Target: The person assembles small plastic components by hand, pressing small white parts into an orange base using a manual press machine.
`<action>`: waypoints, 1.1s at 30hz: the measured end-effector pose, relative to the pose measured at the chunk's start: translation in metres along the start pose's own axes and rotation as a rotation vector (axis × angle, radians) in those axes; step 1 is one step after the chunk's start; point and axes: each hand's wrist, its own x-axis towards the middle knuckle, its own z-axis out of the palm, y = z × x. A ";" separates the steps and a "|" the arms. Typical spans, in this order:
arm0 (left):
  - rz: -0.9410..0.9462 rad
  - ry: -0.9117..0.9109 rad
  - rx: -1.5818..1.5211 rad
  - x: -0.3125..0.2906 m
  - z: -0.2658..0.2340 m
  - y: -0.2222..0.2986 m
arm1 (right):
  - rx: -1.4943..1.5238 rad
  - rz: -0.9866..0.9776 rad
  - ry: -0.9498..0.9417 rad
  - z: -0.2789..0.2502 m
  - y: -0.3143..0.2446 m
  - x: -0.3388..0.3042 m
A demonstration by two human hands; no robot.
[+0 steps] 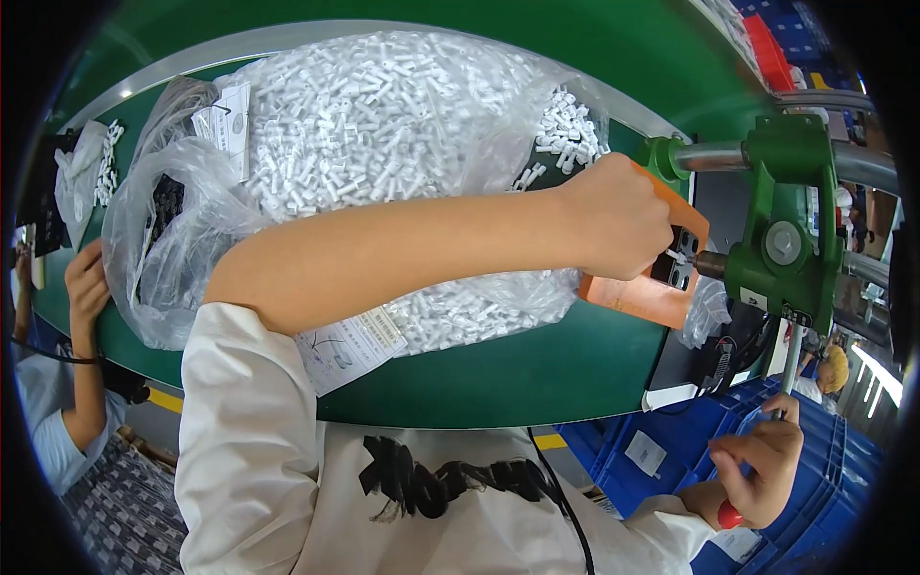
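My left arm reaches across a big clear bag of small white plastic pieces [355, 115]. My left hand [618, 220] is closed at the orange base [632, 299] of a green hand press [781, 230], against a black fixture block [682, 251]. A small white piece shows in the block by my fingertips, in front of the press's ram [711, 264]. What my fingers grip is hidden. Lower right, my right hand [762, 465] is wrapped round the press's metal lever [792, 359], whose red knob [730, 516] shows below the palm.
Loose white pieces [567, 129] lie behind my left hand. A crumpled clear bag [182, 249] and printed paper [350, 350] are on the green table [498, 374]. Blue crates [834, 470] stand at lower right. At far left is another person's hand [86, 283].
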 end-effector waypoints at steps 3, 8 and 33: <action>0.013 0.021 0.001 -0.002 0.002 -0.001 | -0.093 0.120 -0.093 0.007 -0.017 0.019; 0.025 0.060 0.015 0.001 0.000 0.003 | -0.343 0.081 -0.065 0.031 -0.022 0.030; 0.039 0.056 0.044 -0.007 -0.003 0.002 | -0.521 -0.144 -0.334 0.092 -0.004 0.044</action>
